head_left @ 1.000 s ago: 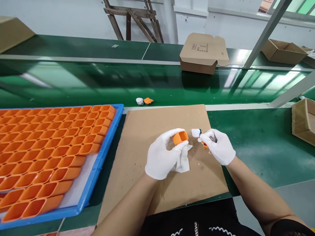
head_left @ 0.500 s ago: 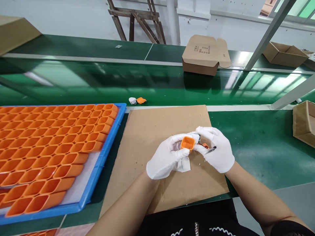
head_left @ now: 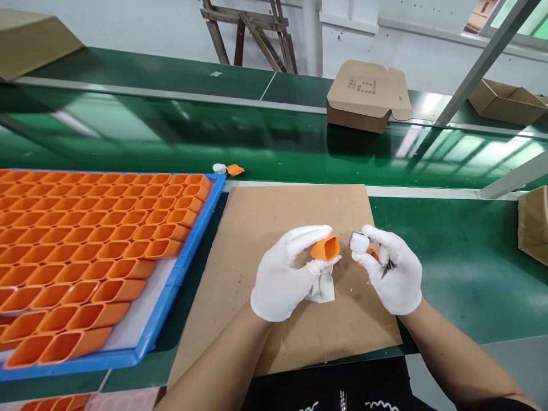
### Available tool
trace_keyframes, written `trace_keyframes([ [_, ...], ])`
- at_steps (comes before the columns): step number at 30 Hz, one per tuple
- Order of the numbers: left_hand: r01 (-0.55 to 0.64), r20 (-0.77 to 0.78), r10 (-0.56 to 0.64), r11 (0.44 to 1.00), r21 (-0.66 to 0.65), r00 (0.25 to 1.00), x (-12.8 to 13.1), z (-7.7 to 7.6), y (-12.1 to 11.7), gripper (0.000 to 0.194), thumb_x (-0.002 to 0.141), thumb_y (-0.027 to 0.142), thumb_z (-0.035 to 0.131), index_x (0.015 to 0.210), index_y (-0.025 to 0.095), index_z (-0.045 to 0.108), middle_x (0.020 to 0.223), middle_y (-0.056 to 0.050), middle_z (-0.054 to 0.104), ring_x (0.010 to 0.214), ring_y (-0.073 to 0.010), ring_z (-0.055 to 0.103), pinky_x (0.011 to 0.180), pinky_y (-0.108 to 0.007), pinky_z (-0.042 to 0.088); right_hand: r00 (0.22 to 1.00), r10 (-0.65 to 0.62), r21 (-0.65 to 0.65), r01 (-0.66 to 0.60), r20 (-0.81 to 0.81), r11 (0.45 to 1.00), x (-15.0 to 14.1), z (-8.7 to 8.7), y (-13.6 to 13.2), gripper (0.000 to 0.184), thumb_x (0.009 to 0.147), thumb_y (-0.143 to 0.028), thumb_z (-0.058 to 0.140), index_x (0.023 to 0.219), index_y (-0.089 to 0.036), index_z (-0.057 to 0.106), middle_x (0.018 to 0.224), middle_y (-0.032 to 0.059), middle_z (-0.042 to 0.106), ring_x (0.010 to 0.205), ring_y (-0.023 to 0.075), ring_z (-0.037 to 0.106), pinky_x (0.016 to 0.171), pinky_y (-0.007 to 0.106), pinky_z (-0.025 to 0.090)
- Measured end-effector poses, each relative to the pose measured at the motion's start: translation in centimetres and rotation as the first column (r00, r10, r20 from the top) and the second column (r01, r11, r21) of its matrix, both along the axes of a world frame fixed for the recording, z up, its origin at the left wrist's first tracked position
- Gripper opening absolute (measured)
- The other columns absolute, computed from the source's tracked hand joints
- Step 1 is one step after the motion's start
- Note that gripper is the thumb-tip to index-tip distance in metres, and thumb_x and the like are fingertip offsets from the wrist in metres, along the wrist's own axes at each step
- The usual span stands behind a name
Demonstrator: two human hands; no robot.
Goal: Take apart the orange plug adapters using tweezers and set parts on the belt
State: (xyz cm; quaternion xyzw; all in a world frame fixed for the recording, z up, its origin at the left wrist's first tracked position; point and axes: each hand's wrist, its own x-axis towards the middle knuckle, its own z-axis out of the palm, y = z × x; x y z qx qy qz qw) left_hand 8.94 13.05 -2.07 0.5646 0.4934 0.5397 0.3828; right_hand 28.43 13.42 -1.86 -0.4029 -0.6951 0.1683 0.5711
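Observation:
My left hand point(head_left: 278, 277), in a white glove, grips an orange plastic sleeve point(head_left: 325, 249) between thumb and fingers, its open end turned to the right. A crumpled white cloth point(head_left: 324, 287) hangs from the same hand. My right hand point(head_left: 396, 274), also gloved, pinches a small white block point(head_left: 358, 242) with a dark edge. Tucked in that palm is a dark metal tool point(head_left: 387, 268), its kind hard to make out. An orange scrap point(head_left: 371, 253) shows behind the right fingers. A short gap separates the hands, both above a cardboard sheet point(head_left: 274, 214).
At left, a blue tray point(head_left: 180, 285) carries rows of orange sleeves point(head_left: 107, 251). A white and an orange scrap point(head_left: 235, 170) lie on the green belt. A cardboard box point(head_left: 368, 94) stands beyond it. Another box point(head_left: 533, 225) sits at the right edge, near a slanted metal post point(head_left: 488, 63).
My hands came together at the sleeve, then parted again. The white block is turned differently in my right fingers. The view has shifted slightly.

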Motion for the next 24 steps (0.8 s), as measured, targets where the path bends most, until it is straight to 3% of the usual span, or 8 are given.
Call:
trace_keyframes([
  [3, 0.022, -0.028, -0.02, 0.997, 0.069, 0.999, -0.16, -0.25, -0.29, 0.033, 0.079, 0.021, 0.076, 0.109, 0.032, 0.079, 0.118, -0.005, 0.074, 0.108, -0.0259, 0.071, 0.087, -0.037, 0.064, 0.999, 0.036, 0.026, -0.037, 0.02, 0.999, -0.02, 0.45, -0.21, 0.049, 0.089, -0.01, 0.072, 0.131, -0.032, 0.064, 0.083, -0.0015, 0.068, 0.069, 0.0132, 0.066, 0.064, 0.029, 0.06],
  [6, 0.059, -0.027, -0.058, 0.997, 0.049, 0.998, -0.31, 0.04, -0.46, 0.03, 0.082, 0.024, 0.075, 0.111, 0.034, 0.078, 0.117, -0.004, 0.074, 0.109, -0.0272, 0.07, 0.08, -0.039, 0.066, 0.99, 0.034, 0.067, -0.044, 0.138, 0.997, 0.02, 0.72, -0.33, 0.052, 0.09, -0.011, 0.07, 0.136, -0.033, 0.061, 0.084, -0.0003, 0.069, 0.071, 0.014, 0.066, 0.065, 0.029, 0.059],
  [10, 0.132, -0.015, -0.132, 0.991, -0.036, 0.991, -0.43, 0.47, -0.52, 0.031, 0.085, 0.027, 0.074, 0.114, 0.037, 0.076, 0.122, -0.004, 0.071, 0.106, -0.0265, 0.071, 0.069, -0.034, 0.066, 0.973, 0.016, 0.097, -0.04, 0.23, 0.994, -0.16, 0.92, -0.56, 0.057, 0.092, -0.011, 0.068, 0.142, -0.035, 0.054, 0.096, 0.0015, 0.076, 0.081, 0.0153, 0.073, 0.072, 0.026, 0.061],
  [15, 0.124, -0.029, -0.124, 0.992, -0.016, 0.992, -0.44, 0.67, -0.28, 0.03, 0.081, 0.023, 0.075, 0.109, 0.035, 0.079, 0.115, -0.004, 0.073, 0.103, -0.0271, 0.071, 0.061, -0.03, 0.064, 0.94, -0.072, 0.107, 0.038, 0.333, 0.993, -0.18, 0.88, -0.72, 0.051, 0.093, -0.016, 0.067, 0.139, -0.035, 0.057, 0.094, 0.0011, 0.077, 0.076, 0.014, 0.073, 0.065, 0.023, 0.059],
  [24, 0.196, -0.068, -0.194, 0.98, 0.037, 0.979, -0.71, 0.24, -0.42, 0.041, 0.082, 0.016, 0.072, 0.117, 0.037, 0.075, 0.118, -0.004, 0.07, 0.096, -0.0241, 0.072, 0.066, -0.031, 0.062, 0.947, -0.04, 0.09, 0.011, 0.32, 0.996, 0.06, 0.49, -0.72, 0.054, 0.094, -0.015, 0.066, 0.143, -0.033, 0.054, 0.097, 0.0029, 0.077, 0.081, 0.0161, 0.073, 0.069, 0.027, 0.06],
])
